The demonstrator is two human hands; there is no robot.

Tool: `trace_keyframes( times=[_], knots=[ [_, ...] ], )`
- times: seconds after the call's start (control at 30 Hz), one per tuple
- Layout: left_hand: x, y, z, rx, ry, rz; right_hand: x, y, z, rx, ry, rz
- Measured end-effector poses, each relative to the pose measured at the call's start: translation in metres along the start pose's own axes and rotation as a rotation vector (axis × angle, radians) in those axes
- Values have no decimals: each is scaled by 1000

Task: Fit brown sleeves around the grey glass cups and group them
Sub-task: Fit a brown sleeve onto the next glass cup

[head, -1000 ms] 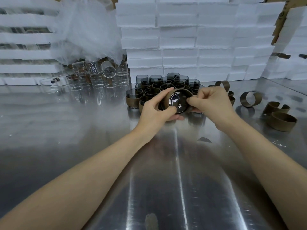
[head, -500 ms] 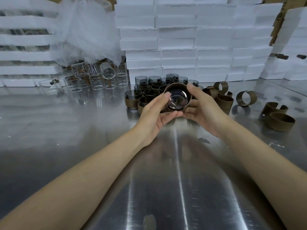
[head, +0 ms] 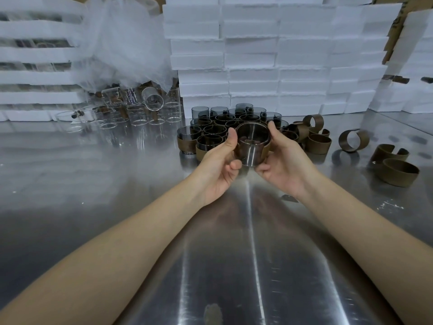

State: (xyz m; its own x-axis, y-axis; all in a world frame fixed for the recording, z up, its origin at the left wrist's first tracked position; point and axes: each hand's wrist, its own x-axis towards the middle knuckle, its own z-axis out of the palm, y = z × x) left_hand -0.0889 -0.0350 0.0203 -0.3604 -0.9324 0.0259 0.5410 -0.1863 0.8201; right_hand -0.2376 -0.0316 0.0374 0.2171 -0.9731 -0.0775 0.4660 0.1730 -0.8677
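I hold one grey glass cup (head: pixel 251 148) upright above the steel table, with a brown sleeve wrapped round its sides. My left hand (head: pixel 222 160) grips its left side, thumb up near the rim. My right hand (head: pixel 281 160) grips its right side, fingers curled under the base. Just behind stands a cluster of grey cups (head: pixel 210 132), the front ones wearing brown sleeves, the rear ones bare. Loose brown sleeves (head: pixel 318 143) lie to the right of the cluster.
More curled brown sleeves (head: pixel 398 171) lie at the far right of the steel table (head: pixel 140 231). Clear glass cups (head: pixel 140 109) crowd the back left under a plastic sheet. White foam boxes (head: pixel 257 55) are stacked along the back.
The cup was tilted with its mouth toward me; now it is turned upright and lowered a little, both hands shifting to its sides.
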Motion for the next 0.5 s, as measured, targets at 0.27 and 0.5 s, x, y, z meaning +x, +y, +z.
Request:
trace_keyframes(
  times=[0.27, 0.5],
  knots=[
    [2, 0, -1, 48, 8, 66, 4, 2, -1, 57, -56, -41],
    [3, -10, -2, 411, 146, 403, 4, 2, -1, -40, -20, -225]
  ],
)
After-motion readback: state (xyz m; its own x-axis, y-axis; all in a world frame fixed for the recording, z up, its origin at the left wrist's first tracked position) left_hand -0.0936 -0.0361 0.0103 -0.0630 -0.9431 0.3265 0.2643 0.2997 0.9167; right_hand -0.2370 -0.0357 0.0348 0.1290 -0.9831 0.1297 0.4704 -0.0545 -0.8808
